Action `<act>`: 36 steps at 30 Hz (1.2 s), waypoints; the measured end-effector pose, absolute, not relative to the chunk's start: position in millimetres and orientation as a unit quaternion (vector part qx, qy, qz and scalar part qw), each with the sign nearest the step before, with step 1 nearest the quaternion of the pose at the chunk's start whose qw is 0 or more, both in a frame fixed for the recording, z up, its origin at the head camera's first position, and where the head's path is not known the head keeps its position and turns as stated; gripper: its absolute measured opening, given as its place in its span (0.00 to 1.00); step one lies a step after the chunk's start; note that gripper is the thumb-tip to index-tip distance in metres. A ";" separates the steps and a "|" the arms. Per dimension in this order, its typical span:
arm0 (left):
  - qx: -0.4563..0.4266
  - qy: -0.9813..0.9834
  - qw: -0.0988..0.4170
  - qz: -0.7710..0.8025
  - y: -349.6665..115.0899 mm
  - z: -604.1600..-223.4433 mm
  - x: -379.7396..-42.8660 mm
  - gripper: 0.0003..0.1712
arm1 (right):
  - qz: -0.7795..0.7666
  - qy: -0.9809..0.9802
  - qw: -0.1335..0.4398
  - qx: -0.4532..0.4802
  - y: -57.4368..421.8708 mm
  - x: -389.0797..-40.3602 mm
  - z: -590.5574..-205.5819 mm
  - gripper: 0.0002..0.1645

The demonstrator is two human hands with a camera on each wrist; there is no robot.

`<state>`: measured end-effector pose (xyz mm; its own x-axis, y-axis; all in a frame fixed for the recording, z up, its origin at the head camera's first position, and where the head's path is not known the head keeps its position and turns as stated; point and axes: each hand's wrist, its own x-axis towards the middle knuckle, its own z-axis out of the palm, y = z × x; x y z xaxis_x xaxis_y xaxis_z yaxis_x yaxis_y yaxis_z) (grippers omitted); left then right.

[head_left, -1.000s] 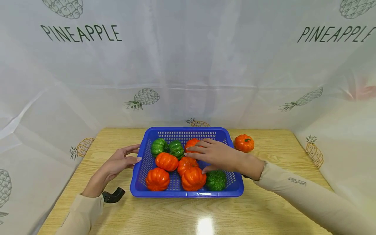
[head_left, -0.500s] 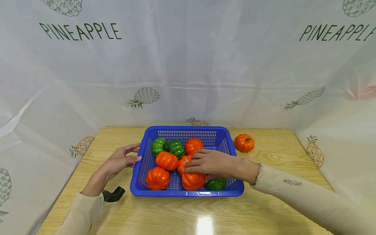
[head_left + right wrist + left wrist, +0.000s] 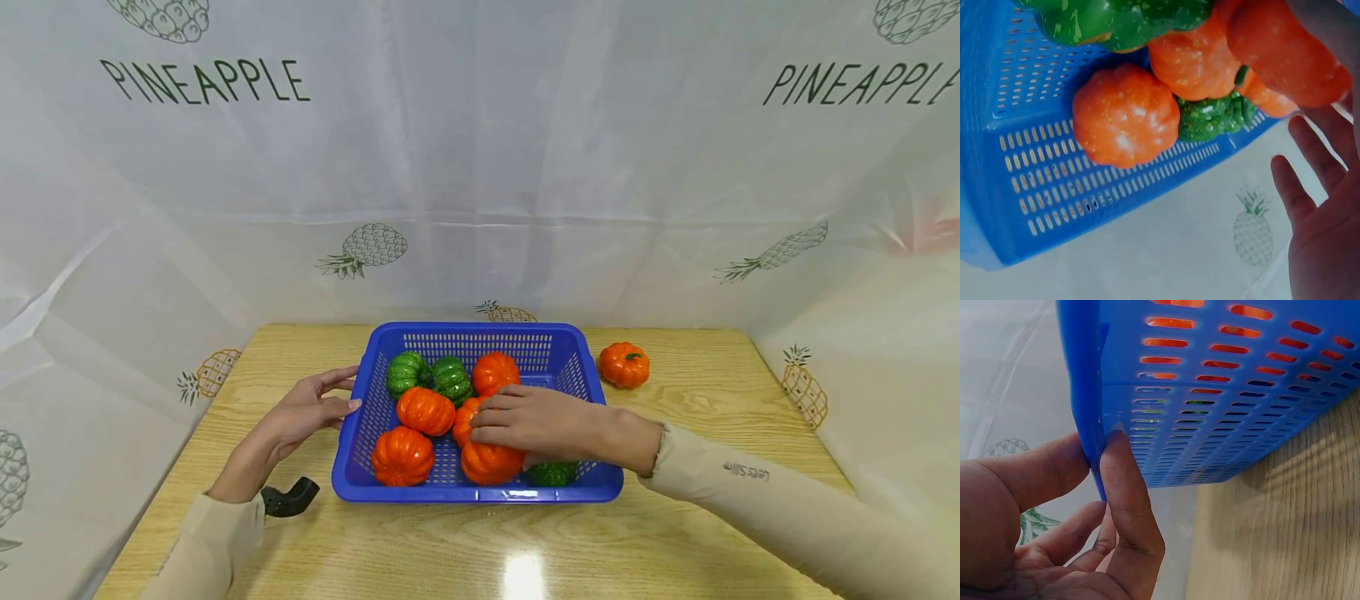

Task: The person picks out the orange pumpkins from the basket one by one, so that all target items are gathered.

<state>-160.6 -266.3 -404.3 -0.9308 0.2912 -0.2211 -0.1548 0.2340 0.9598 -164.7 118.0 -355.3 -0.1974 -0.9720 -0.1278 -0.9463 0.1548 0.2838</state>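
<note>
A blue perforated plastic basket (image 3: 420,495) stands on the table, holding several orange and green pumpkins. My left hand (image 3: 306,408) is at the basket's left side; in the left wrist view its thumb and index finger pinch the rim (image 3: 1082,381). Inside the basket, my right hand (image 3: 542,423) grips the front middle orange pumpkin (image 3: 491,467) from above. The right wrist view has this orange pumpkin (image 3: 1285,56) between thumb and fingers. Partly hidden under the hand are a dark green pumpkin (image 3: 553,475) and another orange pumpkin (image 3: 462,421).
One small orange pumpkin (image 3: 624,365) lies on the wooden table (image 3: 420,550), right of the basket. More orange (image 3: 402,457) and green pumpkins (image 3: 407,375) fill the basket's left half. A pineapple-print curtain (image 3: 480,167) hangs behind the table.
My right hand has come down and nearer from over the back orange pumpkin onto the front middle one, which has shifted slightly left. My left hand stays at the rim.
</note>
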 end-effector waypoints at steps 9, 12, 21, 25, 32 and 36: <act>0.045 0.766 0.182 0.615 -266.0 -404.1 -160.3 0.43 | -0.127 -0.766 0.124 0.618 130.0 -170.6 -349.5 0.46; 0.043 0.768 0.180 0.613 -266.3 -404.5 -160.6 0.42 | -0.147 -0.758 0.154 0.616 132.3 -172.7 -351.1 0.46; 0.044 0.770 0.180 0.611 -266.1 -404.6 -160.8 0.42 | -0.164 -0.771 0.128 0.602 127.1 -172.0 -355.7 0.51; 0.043 0.768 0.181 0.613 -266.6 -405.5 -161.3 0.43 | -0.146 -0.792 0.094 0.585 125.6 -172.2 -356.3 0.52; 0.042 0.770 0.182 0.610 -266.7 -405.9 -162.0 0.43 | -0.112 -0.806 0.049 0.579 128.2 -171.9 -358.9 0.51; 0.040 0.771 0.180 0.610 -266.5 -405.7 -162.3 0.43 | -0.104 -0.806 0.039 0.581 129.7 -171.5 -357.7 0.50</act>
